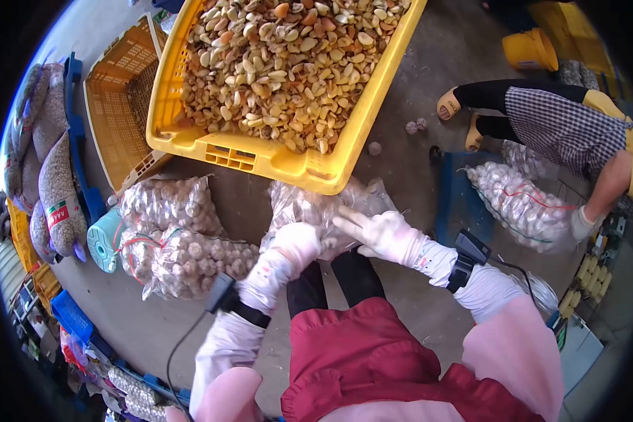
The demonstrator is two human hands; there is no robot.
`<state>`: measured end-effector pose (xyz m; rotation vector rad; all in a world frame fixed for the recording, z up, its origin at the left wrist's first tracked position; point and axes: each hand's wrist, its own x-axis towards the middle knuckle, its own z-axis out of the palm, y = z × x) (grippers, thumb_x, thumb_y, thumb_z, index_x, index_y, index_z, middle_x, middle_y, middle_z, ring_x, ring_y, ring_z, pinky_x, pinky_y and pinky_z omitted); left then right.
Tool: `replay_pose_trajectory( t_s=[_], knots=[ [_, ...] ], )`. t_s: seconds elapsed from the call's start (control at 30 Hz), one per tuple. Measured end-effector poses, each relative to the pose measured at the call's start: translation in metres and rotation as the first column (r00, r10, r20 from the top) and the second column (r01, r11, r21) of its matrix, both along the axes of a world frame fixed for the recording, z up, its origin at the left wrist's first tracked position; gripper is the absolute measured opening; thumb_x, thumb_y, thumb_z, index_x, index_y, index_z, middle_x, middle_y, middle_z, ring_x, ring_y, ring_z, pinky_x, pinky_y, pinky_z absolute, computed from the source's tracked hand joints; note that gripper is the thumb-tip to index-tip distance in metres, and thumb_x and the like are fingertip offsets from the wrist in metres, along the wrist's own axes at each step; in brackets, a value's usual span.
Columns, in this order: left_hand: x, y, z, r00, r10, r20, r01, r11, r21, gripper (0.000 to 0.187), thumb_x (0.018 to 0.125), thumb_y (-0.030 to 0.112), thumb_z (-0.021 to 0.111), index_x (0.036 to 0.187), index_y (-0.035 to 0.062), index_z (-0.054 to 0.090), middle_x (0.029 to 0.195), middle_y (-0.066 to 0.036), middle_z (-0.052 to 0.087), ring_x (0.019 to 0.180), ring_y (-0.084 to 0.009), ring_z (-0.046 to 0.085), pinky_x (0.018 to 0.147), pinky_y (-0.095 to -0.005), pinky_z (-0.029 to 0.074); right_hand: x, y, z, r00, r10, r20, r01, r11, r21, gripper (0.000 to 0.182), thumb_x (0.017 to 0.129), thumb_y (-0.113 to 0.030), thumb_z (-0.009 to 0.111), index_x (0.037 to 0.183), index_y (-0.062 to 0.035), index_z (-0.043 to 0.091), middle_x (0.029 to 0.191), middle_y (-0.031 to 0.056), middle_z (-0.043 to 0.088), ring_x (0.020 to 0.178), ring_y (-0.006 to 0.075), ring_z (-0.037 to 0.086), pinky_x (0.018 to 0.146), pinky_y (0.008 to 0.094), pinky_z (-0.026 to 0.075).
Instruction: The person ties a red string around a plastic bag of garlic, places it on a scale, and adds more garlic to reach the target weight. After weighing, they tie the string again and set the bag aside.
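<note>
1. The clear plastic bag of whitish garlic bulbs is sitting just ahead of the person's legs, by the near right corner of the yellow plastic crate; what it is resting on is hidden.
2. The white-gloved left hand is resting curled against the bag's near left side; whether it is pinching the plastic, I cannot tell. The white-gloved right hand is spreading, two fingers reaching over the bag, slightly blurred.
3. For good handling, the left hand should be bracing the bag while the right is working the loose film, gathering folds rather than pulling one thin spot, which could be tearing.
4. The crate's corner is overlapping the bag in view, so the knuckles should be staying clear of that rim.
5. The grey floor is carrying a few loose bulbs off the crate's right edge.
6. Two more bags of bulbs are lying beyond the crate's near left corner, beside a round teal plastic object.
7. At right, a co-worker in a checked apron is holding another filled bag near a blue plastic platform.
</note>
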<state>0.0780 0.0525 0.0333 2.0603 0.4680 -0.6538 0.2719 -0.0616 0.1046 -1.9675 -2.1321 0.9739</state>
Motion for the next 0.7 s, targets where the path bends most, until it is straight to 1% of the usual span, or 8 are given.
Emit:
replay_pose_trajectory(
  t_s=[0.07,0.27,0.3,0.4,0.53,0.6,0.67,0.7],
  knots=[
    [0.005,0.021,0.019,0.985,0.04,-0.17,-0.084,0.962,-0.258,0.037,0.088,0.041,0.052,0.084,0.0067,0.066,0.075,-0.015,0.067,0.073,-0.0317,0.066,0.066,-0.0431,0.052,0.004,-0.013,-0.02,0.99,0.108,0.091,-0.112,0.993,0.039,0.045,0.074,-0.029,0.068,0.116,-0.0152,0.061,0.092,0.0061,0.066,0.072,0.0257,0.067,0.059,0.0363,0.054],
    [0.014,0.024,0.027,0.978,0.167,-0.125,-0.149,0.979,0.142,0.032,0.086,0.037,0.055,0.081,0.0083,0.067,0.075,-0.013,0.067,0.073,-0.0296,0.067,0.07,-0.0438,0.052,0.003,-0.009,-0.047,0.997,0.071,-0.005,-0.072,0.99,-0.124,0.022,0.079,-0.028,0.061,0.095,-0.0146,0.068,0.075,0.0069,0.065,0.067,0.0257,0.066,0.058,0.0398,0.052],
    [0.029,0.011,0.046,0.972,0.223,-0.08,-0.157,0.86,0.486,0.022,0.081,0.031,0.059,0.081,0.0102,0.066,0.081,-0.01,0.067,0.079,-0.0262,0.067,0.079,-0.0492,0.048,0.004,-0.003,-0.051,0.998,-0.029,-0.059,0.019,0.988,-0.156,0.021,0.08,-0.029,0.061,0.091,-0.0133,0.069,0.075,0.0088,0.066,0.067,0.0265,0.066,0.061,0.0396,0.052],
    [0.031,-0.061,0.046,0.727,0.363,0.583,-0.631,0.688,0.359,0.032,0.07,0.02,0.069,0.1,0.0116,0.064,0.099,-0.007,0.064,0.1,-0.0256,0.059,0.092,-0.0517,0.04,0.01,0.004,-0.071,0.922,-0.318,-0.219,0.179,0.854,-0.489,0.025,0.083,-0.033,0.059,0.089,-0.0111,0.069,0.079,0.0127,0.067,0.071,0.0273,0.066,0.068,0.0378,0.052],
    [0.034,-0.087,0.003,0.672,0.51,0.537,-0.717,0.631,0.297,0.038,0.067,0.018,0.071,0.104,0.0128,0.064,0.1,-0.005,0.064,0.1,-0.0263,0.058,0.092,-0.0496,0.04,0.025,-0.003,-0.08,0.926,0.178,-0.332,-0.175,0.984,0.04,0.017,0.084,-0.023,0.062,0.093,-0.0088,0.066,0.079,0.0151,0.064,0.073,0.0324,0.061,0.066,0.0392,0.049],
    [0.025,-0.086,-0.022,0.631,0.488,0.603,-0.708,0.68,0.19,0.036,0.067,0.016,0.069,0.102,0.013,0.065,0.097,-0.005,0.065,0.097,-0.0265,0.059,0.091,-0.0497,0.04,0.027,0.004,-0.045,0.557,-0.765,-0.323,0.198,0.501,-0.843,0.022,0.08,-0.028,0.066,0.094,-0.0105,0.068,0.08,0.0126,0.067,0.072,0.0284,0.065,0.069,0.0374,0.052],
    [0.028,-0.075,-0.031,0.674,0.475,0.566,-0.638,0.76,0.121,0.032,0.065,0.015,0.069,0.097,0.0127,0.067,0.092,-0.005,0.065,0.091,-0.0267,0.059,0.087,-0.0473,0.042,0.032,-0.003,-0.024,0.939,-0.23,-0.255,0.218,0.973,-0.076,0.038,0.07,-0.031,0.074,0.102,-0.0125,0.065,0.081,0.0095,0.067,0.074,0.0272,0.067,0.067,0.0342,0.054],
    [0.03,-0.07,-0.027,0.715,0.439,0.545,-0.594,0.792,0.14,0.028,0.065,0.014,0.068,0.092,0.0126,0.068,0.091,-0.005,0.065,0.089,-0.0264,0.059,0.084,-0.0464,0.042,0.038,-0.004,-0.011,0.986,-0.094,-0.137,0.08,0.991,-0.107,0.038,0.073,-0.033,0.071,0.104,-0.0125,0.064,0.08,0.0107,0.067,0.074,0.028,0.067,0.068,0.0368,0.054]
  ],
)
